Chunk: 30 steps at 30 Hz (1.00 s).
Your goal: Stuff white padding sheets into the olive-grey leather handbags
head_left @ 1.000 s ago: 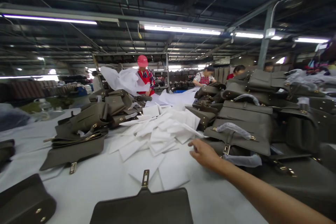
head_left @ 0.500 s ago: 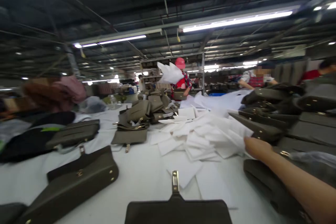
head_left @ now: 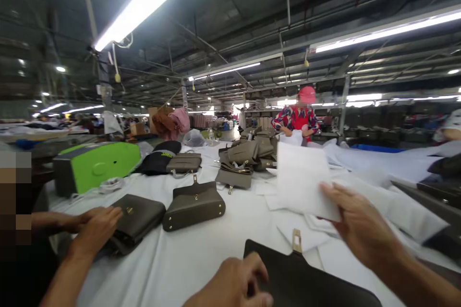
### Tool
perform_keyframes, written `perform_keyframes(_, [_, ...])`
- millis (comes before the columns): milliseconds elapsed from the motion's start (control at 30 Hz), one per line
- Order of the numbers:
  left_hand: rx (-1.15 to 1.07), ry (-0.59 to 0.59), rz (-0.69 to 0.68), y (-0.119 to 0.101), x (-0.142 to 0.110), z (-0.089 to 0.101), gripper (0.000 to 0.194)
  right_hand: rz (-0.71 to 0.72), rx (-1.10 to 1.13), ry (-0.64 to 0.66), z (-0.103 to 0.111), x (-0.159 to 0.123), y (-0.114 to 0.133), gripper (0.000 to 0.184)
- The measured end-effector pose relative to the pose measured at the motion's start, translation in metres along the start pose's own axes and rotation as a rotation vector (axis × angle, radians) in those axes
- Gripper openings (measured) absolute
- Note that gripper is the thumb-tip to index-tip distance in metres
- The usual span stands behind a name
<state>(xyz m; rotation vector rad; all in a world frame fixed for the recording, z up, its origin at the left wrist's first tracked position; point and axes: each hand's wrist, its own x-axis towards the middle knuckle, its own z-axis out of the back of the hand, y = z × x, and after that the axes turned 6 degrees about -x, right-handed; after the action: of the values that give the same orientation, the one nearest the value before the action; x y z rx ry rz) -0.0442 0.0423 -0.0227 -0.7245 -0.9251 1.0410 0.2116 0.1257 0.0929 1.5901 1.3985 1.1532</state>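
As I am raising a white sheet point(head_left: 306, 180) above the cloth-covered worktable point(head_left: 201, 259), my right hand point(head_left: 363, 225) is pinching its edge, while my left hand point(head_left: 230, 283), its grip unclear, is curling beside an olive leather handbag point(head_left: 306, 276) lying flat.

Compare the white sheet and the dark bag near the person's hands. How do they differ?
The white sheet is thin and pale, while the dark olive bag is thick and dark. The white sheet is lifted in the right hand; the dark olive bag lies on the white table cover beside the left hand. The dark olive bag has a gold-coloured tab; the white sheet shows none. Both are close to the person's hands.
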Motion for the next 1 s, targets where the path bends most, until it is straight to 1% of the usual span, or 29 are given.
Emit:
perform_keyframes(67, [-0.114, 0.090, 0.085, 0.005, 0.017, -0.002, 0.037, -0.042, 0.051, 0.106, -0.037, -0.021, -0.014, 0.040])
perform_keyframes(100, [-0.170, 0.133, 0.127, 0.008, 0.026, -0.005, 0.040, -0.040, 0.062, 0.176, -0.049, -0.027, -0.024, 0.040])
perform_keyframes(167, [-0.267, 0.177, 0.185, 0.016, 0.038, -0.012, 0.044, -0.030, 0.045, 0.289, -0.062, -0.032, -0.045, 0.041])
perform_keyframes(200, [-0.306, 0.177, 0.201, 0.019, 0.041, -0.015, 0.043, -0.016, 0.011, 0.312, -0.063, -0.031, -0.057, 0.041])
perform_keyframes(267, [-0.379, 0.141, 0.196, 0.026, 0.043, -0.021, 0.041, -0.002, -0.075, 0.301, -0.058, -0.027, -0.079, 0.041])
perform_keyframes(333, [-0.497, 0.074, 0.123, 0.030, 0.041, -0.025, 0.045, -0.002, -0.135, 0.272, -0.049, -0.024, -0.095, 0.040])
perform_keyframes(367, [-0.567, 0.041, 0.083, 0.031, 0.038, -0.026, 0.051, -0.004, -0.147, 0.268, -0.045, -0.023, -0.099, 0.039])
perform_keyframes(433, [-0.702, -0.036, 0.018, 0.031, 0.034, -0.027, 0.069, -0.001, -0.159, 0.268, -0.041, -0.023, -0.101, 0.035])
perform_keyframes(500, [-0.783, -0.089, 0.013, 0.029, 0.029, -0.026, 0.081, -0.002, -0.169, 0.295, -0.042, -0.026, -0.098, 0.033])
perform_keyframes(567, [-0.854, -0.106, 0.024, 0.028, 0.025, -0.023, 0.088, -0.018, -0.184, 0.339, -0.046, -0.030, -0.093, 0.033])
perform_keyframes(633, [-0.929, -0.096, 0.021, 0.028, 0.022, -0.018, 0.093, -0.025, -0.192, 0.370, -0.048, -0.035, -0.090, 0.037])
perform_keyframes(700, [-1.006, -0.069, 0.002, 0.030, 0.020, -0.013, 0.091, -0.018, -0.191, 0.371, -0.048, -0.040, -0.089, 0.042])
perform_keyframes(800, [-1.119, 0.026, 0.011, 0.034, 0.020, -0.006, 0.070, -0.031, -0.206, 0.388, -0.046, -0.046, -0.087, 0.052])
perform_keyframes(867, [-1.194, 0.069, 0.025, 0.035, 0.020, -0.003, 0.057, -0.059, -0.244, 0.426, -0.044, -0.049, -0.087, 0.052])
perform_keyframes(900, [-1.232, 0.082, 0.033, 0.034, 0.020, -0.001, 0.054, -0.064, -0.274, 0.433, -0.043, -0.051, -0.086, 0.049])
perform_keyframes(933, [-1.267, 0.098, 0.045, 0.033, 0.019, 0.000, 0.055, -0.056, -0.311, 0.429, -0.043, -0.052, -0.086, 0.045])
perform_keyframes(1000, [-1.328, 0.143, 0.077, 0.031, 0.017, 0.002, 0.066, 0.006, -0.389, 0.403, -0.043, -0.054, -0.084, 0.034])
